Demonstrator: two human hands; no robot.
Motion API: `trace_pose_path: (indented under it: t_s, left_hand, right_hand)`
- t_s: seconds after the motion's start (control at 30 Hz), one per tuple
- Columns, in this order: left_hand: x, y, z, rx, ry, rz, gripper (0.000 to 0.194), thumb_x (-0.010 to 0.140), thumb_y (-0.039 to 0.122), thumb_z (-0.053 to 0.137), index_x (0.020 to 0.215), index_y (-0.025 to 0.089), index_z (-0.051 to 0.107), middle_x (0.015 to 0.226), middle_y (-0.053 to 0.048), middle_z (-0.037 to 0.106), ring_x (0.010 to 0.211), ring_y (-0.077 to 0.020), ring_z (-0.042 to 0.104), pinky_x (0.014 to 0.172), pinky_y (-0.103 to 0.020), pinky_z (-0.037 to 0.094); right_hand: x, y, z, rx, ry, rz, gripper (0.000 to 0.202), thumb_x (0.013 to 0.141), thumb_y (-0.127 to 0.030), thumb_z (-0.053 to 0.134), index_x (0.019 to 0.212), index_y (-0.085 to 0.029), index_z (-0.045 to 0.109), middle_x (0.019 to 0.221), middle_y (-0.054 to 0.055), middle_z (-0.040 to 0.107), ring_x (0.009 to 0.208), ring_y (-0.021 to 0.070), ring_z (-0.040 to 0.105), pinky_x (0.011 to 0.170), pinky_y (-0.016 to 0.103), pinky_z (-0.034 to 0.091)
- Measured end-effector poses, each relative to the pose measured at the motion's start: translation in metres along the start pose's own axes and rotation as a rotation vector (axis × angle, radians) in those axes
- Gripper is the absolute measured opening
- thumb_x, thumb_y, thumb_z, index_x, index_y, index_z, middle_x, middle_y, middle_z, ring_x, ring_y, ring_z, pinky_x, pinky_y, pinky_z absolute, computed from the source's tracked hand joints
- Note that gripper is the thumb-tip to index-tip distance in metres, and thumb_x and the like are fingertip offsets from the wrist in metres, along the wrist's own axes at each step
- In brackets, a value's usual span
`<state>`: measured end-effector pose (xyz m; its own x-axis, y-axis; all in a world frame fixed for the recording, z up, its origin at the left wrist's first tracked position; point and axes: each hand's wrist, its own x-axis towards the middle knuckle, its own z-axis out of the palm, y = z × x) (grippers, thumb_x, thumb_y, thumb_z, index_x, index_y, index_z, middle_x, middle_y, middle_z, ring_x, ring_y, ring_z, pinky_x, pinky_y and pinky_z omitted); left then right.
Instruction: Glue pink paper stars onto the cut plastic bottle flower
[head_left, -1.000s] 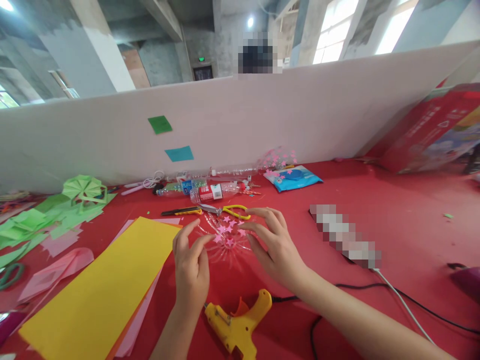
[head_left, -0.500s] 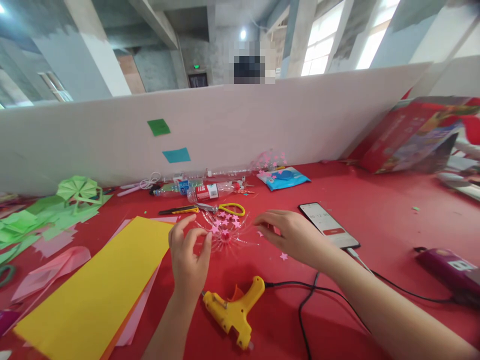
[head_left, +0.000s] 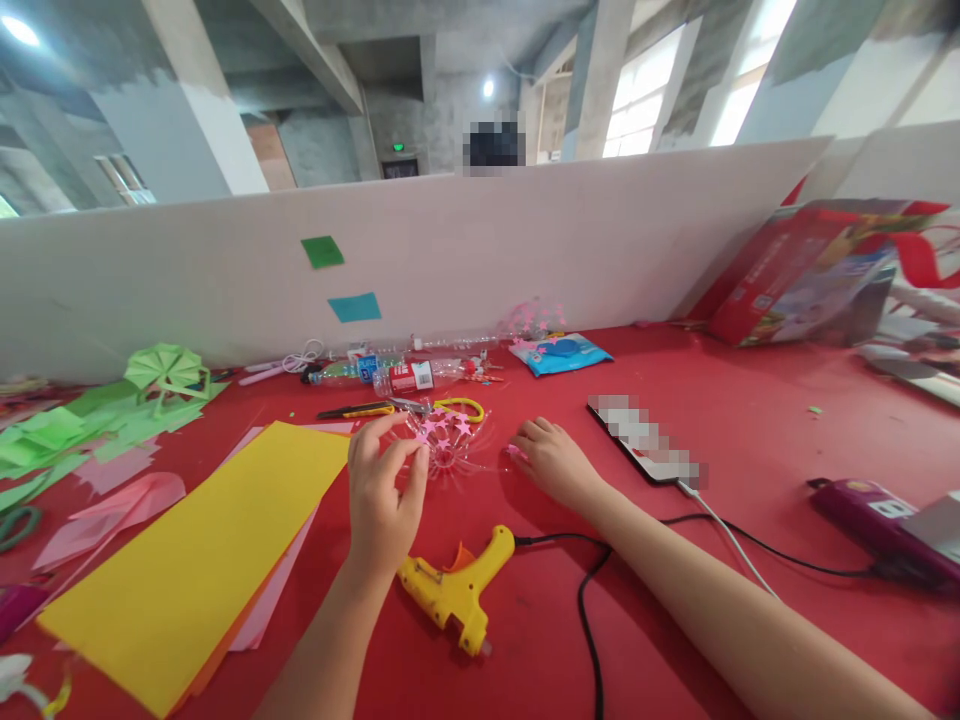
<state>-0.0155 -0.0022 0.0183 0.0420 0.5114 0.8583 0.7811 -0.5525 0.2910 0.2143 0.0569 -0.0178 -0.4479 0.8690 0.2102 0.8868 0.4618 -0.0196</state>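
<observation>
In front of me a clear plastic bottle piece, cut into thin strips that fan outward, carries several pink stars. My left hand is at its left side, thumb and index finger pinched together at the edge of the strips. To the right, my right hand is lowered to the table, its fingertips closed on a pink star. A yellow hot glue gun lies below the bottle piece, near my left wrist.
Yellow-handled scissors and a utility knife lie behind the bottle piece. Farther back are plastic bottles and a blue wipes pack. Yellow paper lies left. A phone and black cord are right.
My right hand has come down to the table and closed on a pink star there. The left hand keeps its pinch at the bottle piece. The view has shifted slightly.
</observation>
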Motion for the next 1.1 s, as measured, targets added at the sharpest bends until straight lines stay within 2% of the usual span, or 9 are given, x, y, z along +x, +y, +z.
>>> trace_pose_path:
  t_s: [0.23,0.4,0.47,0.63,0.77,0.87,0.93,1.0,1.1]
  left_hand:
    - [0.010,0.008,-0.007,-0.046,-0.081,0.006,0.010,0.089,0.018,0.053,0.080,0.020,0.058,0.107,-0.007,0.059,0.104,-0.0201,0.056,0.091,-0.038,0.046]
    - [0.012,0.013,-0.012,-0.028,-0.179,0.216,0.008,0.086,0.012,0.053,0.086,0.018,0.058,0.110,-0.009,0.059,0.102,-0.0191,0.057,0.089,-0.035,0.047]
    - [0.005,0.010,-0.012,-0.036,-0.183,0.247,0.009,0.085,0.009,0.054,0.087,0.017,0.058,0.110,-0.010,0.059,0.099,-0.0184,0.058,0.087,-0.033,0.048]
    - [-0.012,0.001,-0.016,-0.137,-0.161,0.223,0.014,0.084,0.007,0.052,0.090,0.018,0.057,0.091,-0.006,0.060,0.084,-0.0155,0.058,0.077,-0.029,0.050]
    - [-0.019,0.006,-0.018,-0.262,-0.226,0.174,0.014,0.086,0.008,0.049,0.089,0.018,0.057,0.080,-0.004,0.059,0.076,-0.0143,0.057,0.071,-0.026,0.050]
    - [-0.022,0.014,-0.015,-0.309,-0.284,0.160,0.014,0.088,0.010,0.048,0.094,0.017,0.058,0.080,-0.005,0.061,0.075,-0.0145,0.058,0.069,-0.026,0.050]
    - [-0.023,0.018,-0.013,-0.292,-0.342,0.140,0.013,0.088,0.014,0.048,0.096,0.016,0.058,0.081,-0.006,0.062,0.075,-0.0150,0.058,0.068,-0.027,0.049]
    - [-0.025,0.021,-0.010,-0.283,-0.420,0.122,0.011,0.088,0.016,0.048,0.087,0.016,0.059,0.076,-0.005,0.062,0.069,-0.0142,0.056,0.062,-0.025,0.047]
    - [-0.027,0.022,-0.008,-0.290,-0.499,0.123,0.018,0.085,0.013,0.044,0.070,0.018,0.053,0.064,-0.001,0.055,0.058,-0.0119,0.048,0.053,-0.023,0.039]
  right_hand:
    - [0.003,-0.003,0.006,-0.063,0.041,-0.071,0.020,0.091,-0.014,0.050,0.082,-0.012,0.069,0.089,0.012,0.064,0.086,0.0210,0.053,0.071,0.031,0.031]
    - [0.004,-0.001,0.010,-0.039,0.117,-0.057,0.018,0.089,-0.014,0.050,0.082,-0.012,0.067,0.087,0.013,0.063,0.082,0.0210,0.053,0.070,0.031,0.029]
    - [0.005,0.000,0.012,-0.013,0.154,-0.038,0.016,0.087,-0.013,0.051,0.081,-0.012,0.066,0.087,0.012,0.063,0.081,0.0207,0.053,0.069,0.031,0.030]
    - [0.005,0.007,0.013,0.100,0.284,0.018,0.019,0.088,-0.013,0.048,0.078,-0.013,0.064,0.080,0.011,0.064,0.076,0.0201,0.057,0.068,0.029,0.036]
    - [-0.004,0.005,-0.005,0.238,0.433,0.017,0.019,0.092,-0.018,0.044,0.085,-0.015,0.062,0.081,0.008,0.065,0.075,0.0180,0.061,0.069,0.027,0.045]
    - [-0.021,-0.015,-0.027,0.348,0.511,-0.059,0.017,0.094,-0.022,0.044,0.089,-0.019,0.060,0.077,0.003,0.065,0.071,0.0152,0.063,0.066,0.025,0.048]
    - [-0.033,-0.034,-0.038,0.547,0.541,-0.217,0.014,0.093,-0.021,0.048,0.086,-0.020,0.060,0.072,0.001,0.065,0.066,0.0135,0.062,0.061,0.022,0.048]
    - [-0.043,-0.053,-0.043,0.660,0.521,-0.373,0.012,0.092,-0.019,0.051,0.088,-0.022,0.061,0.071,0.000,0.065,0.063,0.0120,0.062,0.059,0.021,0.048]
    - [-0.049,-0.069,-0.040,0.733,0.489,-0.469,0.013,0.093,-0.018,0.050,0.091,-0.021,0.062,0.072,0.002,0.065,0.063,0.0125,0.061,0.058,0.022,0.049]
